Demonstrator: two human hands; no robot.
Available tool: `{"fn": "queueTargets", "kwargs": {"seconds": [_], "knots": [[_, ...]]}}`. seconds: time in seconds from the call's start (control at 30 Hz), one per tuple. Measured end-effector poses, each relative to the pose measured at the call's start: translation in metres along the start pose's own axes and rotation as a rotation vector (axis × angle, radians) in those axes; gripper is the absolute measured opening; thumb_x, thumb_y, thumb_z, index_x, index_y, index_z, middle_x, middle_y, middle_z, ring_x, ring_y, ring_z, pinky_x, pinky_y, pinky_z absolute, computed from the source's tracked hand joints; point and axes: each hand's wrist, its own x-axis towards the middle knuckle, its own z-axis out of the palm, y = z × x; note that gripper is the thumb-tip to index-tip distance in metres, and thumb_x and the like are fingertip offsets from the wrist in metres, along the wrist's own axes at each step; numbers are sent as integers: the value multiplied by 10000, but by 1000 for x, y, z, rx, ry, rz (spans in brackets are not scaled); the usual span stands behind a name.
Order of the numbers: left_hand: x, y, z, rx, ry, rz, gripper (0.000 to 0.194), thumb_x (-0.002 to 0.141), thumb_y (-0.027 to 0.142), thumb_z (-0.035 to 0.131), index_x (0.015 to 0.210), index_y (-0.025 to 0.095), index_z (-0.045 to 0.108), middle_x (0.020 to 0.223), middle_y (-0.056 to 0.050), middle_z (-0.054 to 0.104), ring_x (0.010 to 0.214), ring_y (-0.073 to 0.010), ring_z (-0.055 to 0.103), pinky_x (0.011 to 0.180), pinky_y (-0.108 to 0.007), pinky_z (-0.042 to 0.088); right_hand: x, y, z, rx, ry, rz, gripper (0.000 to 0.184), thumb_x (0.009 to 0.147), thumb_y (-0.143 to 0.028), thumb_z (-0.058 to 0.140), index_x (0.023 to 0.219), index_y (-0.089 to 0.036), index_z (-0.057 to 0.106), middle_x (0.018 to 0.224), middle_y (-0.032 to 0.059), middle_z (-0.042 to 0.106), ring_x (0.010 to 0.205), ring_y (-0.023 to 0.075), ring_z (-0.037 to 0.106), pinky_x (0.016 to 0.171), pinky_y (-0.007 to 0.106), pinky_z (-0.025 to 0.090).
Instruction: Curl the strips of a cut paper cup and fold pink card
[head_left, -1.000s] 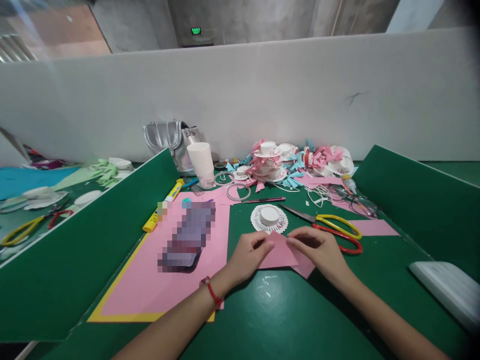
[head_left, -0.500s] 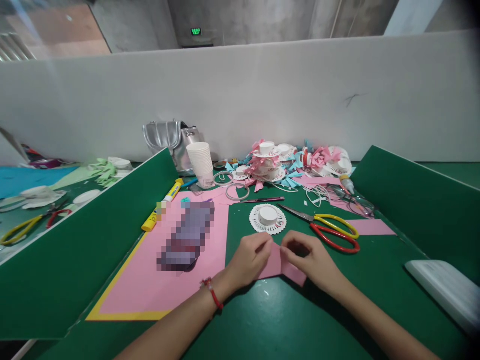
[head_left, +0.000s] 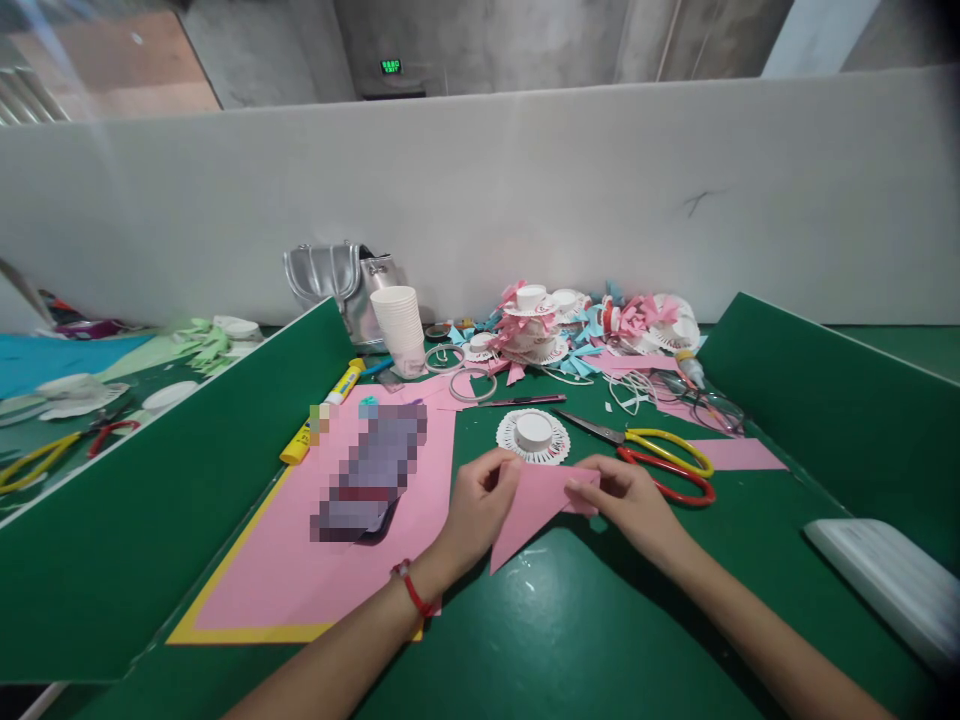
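Observation:
A folded pink paper piece is held just above the green table, its pointed end hanging toward me. My left hand pinches its left edge, and a red cord circles that wrist. My right hand pinches its right corner. Just beyond the paper lies a white fringed paper-cup disc. Yellow-and-red scissors lie right of it, close to my right hand.
A large pink sheet on yellow paper carries a blurred dark object. A glue stick, stacked paper cups, a silver bag, finished fringed pieces and green dividers surround the work spot. A white object lies right.
The pink paper was flat on the table under both hands; it has been folded and lifted, and now hangs as a pointed shape between my pinching fingers.

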Motion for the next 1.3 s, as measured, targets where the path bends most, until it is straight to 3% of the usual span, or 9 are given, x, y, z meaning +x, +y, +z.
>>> {"fn": "queueTargets", "kwargs": {"seconds": [0.17, 0.37, 0.57, 0.7, 0.83, 0.93, 1.07, 1.17, 1.3], "knots": [[1, 5, -5, -61, -153, -49, 105, 681, 170, 507, 614, 136, 579, 647, -11, 573, 652, -134, 491, 595, -221, 366, -5, -3, 1, -81, -135, 7, 213, 699, -348, 572, 598, -161, 562, 515, -32, 489, 504, 103, 450, 474, 219, 339], [4, 0, -9, -46, -406, -60, 142, 649, 108, 465, 520, 132, 519, 531, 25, 460, 552, -95, 396, 522, -207, 305, -6, -6, -2, -137, -193, 6, 155, 670, -258, 570, 550, -162, 552, 526, -32, 479, 525, 102, 406, 482, 218, 299], [0, 0, -6, 35, -408, -29, 123, 586, 69, 433, 491, 137, 475, 519, 34, 444, 537, -85, 386, 498, -198, 286, -5, -6, 1, -77, -195, 54, 151, 645, -261, 572, 535, -159, 558, 495, -38, 443, 503, 98, 370, 468, 223, 262], [8, -5, -16, -26, -390, -127, 114, 566, 75, 416, 485, 148, 449, 449, 39, 460, 453, -85, 440, 464, -197, 325, 0, -8, -12, -19, -63, 108, 174, 587, -286, 602, 485, -160, 538, 466, -43, 428, 481, 96, 362, 462, 229, 254], [14, -10, -20, 23, -223, -124, 118, 590, 90, 410, 501, 167, 410, 436, 38, 456, 429, -98, 466, 452, -210, 364, 3, -6, -17, -33, 1, 124, 196, 578, -313, 600, 481, -163, 520, 462, -45, 424, 469, 96, 370, 457, 229, 267], [7, -8, -12, 293, -65, 131, 133, 649, 100, 415, 535, 162, 446, 543, 0, 493, 525, -116, 475, 498, -229, 381, -1, -3, -7, -214, -71, 28, 221, 700, -339, 520, 571, -163, 550, 500, -31, 460, 486, 106, 405, 459, 228, 297], [-13, -1, 6, 672, -280, 497, 177, 751, 162, 421, 845, 138, 568, 898, -97, 590, 859, -195, 521, 768, -335, 407, -5, 0, 1, -686, -37, -285, 291, 845, -322, 364, 742, -184, 598, 747, 41, 589, 706, 166, 510, 629, 281, 388], [-24, 1, 12, 886, -403, 544, 388, 790, 350, 431, 1101, 122, 482, 1209, -151, 477, 1143, -274, 374, 947, -447, 267, 0, 9, -11, -1057, 148, -406, 243, 842, -293, 393, 895, -189, 606, 921, 86, 579, 846, 220, 507, 726, 353, 384], [-29, 1, 11, 971, -490, 510, 563, 796, 505, 353, 1193, 109, 404, 1265, -152, 432, 1183, -276, 335, 960, -436, 245, 13, 27, -33, -1400, 375, -291, 291, 815, -166, 419, 1074, -215, 542, 1006, 102, 554, 891, 258, 497, 655, 356, 379]]}}
